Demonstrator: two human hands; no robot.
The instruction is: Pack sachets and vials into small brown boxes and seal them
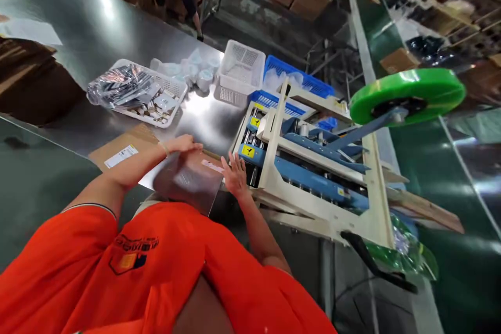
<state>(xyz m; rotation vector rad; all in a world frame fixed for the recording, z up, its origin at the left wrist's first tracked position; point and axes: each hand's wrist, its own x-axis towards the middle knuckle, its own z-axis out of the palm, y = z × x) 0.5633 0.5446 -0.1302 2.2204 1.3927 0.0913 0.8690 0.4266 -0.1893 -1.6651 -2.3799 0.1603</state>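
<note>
The brown cardboard box (190,175) lies on the metal tabletop (211,125) just left of the near-left end of the machine (309,180), in front of the person and between the two hands. The left grip (186,143), on the side of the box away from the machine, reaches to its far edge with the fingers bent; whether they pinch the cardboard or only rest on it, I cannot tell. The right grip (236,172) is spread, fingers apart, at the end of the box nearest the machine. A pale label (212,166) sits on the box beside the right fingers. Farther left of the machine, partly under the left forearm, is a flat brown piece of cardboard (136,141) with a white label (121,156).

Well left of the machine, a white basket (169,121) holds clear plastic packs (121,83) heaped at one end and small loose pieces (156,108) at the other. Between that basket and the machine, pale cup-like pieces (203,79) lie in a loose pile. Just beyond the machine's left end stands a white bin (252,62); what it holds is unclear. Behind the machine, a blue basket (319,86) carries whitish, see-through items (276,81). A green roll (434,88) is mounted on the machine's right part.
</note>
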